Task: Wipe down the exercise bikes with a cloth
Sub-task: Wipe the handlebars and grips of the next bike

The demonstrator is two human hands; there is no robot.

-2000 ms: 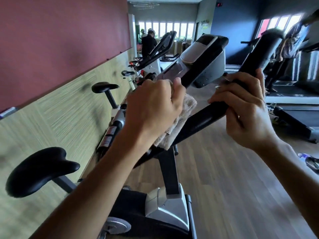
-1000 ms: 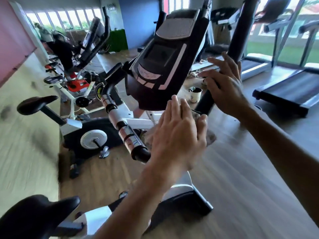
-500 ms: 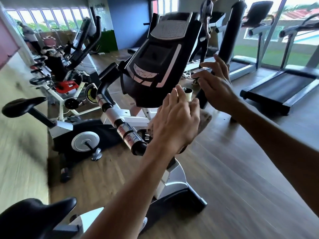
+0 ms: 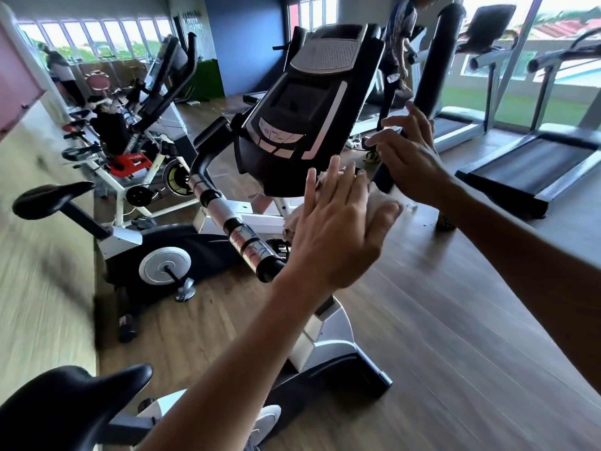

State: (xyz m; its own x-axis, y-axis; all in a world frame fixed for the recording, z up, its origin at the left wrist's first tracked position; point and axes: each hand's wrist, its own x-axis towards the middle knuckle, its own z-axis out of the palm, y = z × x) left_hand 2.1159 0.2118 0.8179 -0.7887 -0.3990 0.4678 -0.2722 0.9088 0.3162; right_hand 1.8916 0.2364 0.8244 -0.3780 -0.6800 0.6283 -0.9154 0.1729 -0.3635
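Note:
The exercise bike in front of me has a black and silver console, a left handlebar with silver sensor bands, and a tall black right handlebar. My left hand has straight fingers and presses a pale cloth against the console's lower edge. The hand hides most of the cloth. My right hand hovers with spread fingers at the right handlebar and grips nothing. The bike's black seat fills the lower left corner.
Another bike and several more stand along the left wall. Treadmills line the windows on the right. One person stands behind the console and another at the far left. Wood floor lies to the right.
My view swung right, off the red wall. My right hand let go of the right handlebar and opened. My left hand moved with the cloth from the handlebar to the console's lower edge, its fingers straightened.

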